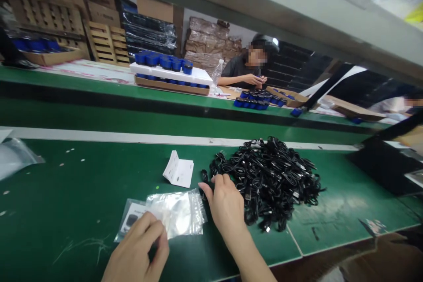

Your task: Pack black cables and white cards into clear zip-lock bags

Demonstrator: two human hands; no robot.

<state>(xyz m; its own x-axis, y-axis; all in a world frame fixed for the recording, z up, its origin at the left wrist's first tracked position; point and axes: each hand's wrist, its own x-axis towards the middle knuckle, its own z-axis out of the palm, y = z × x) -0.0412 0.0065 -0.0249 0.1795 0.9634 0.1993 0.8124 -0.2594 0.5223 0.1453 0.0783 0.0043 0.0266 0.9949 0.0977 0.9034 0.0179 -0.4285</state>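
Observation:
My left hand [140, 244] is closed in a pinch at the edge of a clear plastic zip bag [130, 213], which has a printed leaflet inside. Overlapping it on the right is another clear zip bag [185, 213], lying flat. My right hand [226, 202] reaches to the left side of a big heap of black USB cables [264, 172]. Its thumb and fingers close around a coiled black cable [204, 176], partly hidden by the hand. A folded white leaflet [180, 171] stands half open just beyond the bags.
Behind the green worktop [82, 185] runs a raised ledge with trays of blue-and-black round items [165, 61] and more of them loose [253, 99]. A person [241, 68] sits across, near a plastic bottle [217, 72]. Plastic bags [16, 156] lie far left; a beam crosses overhead.

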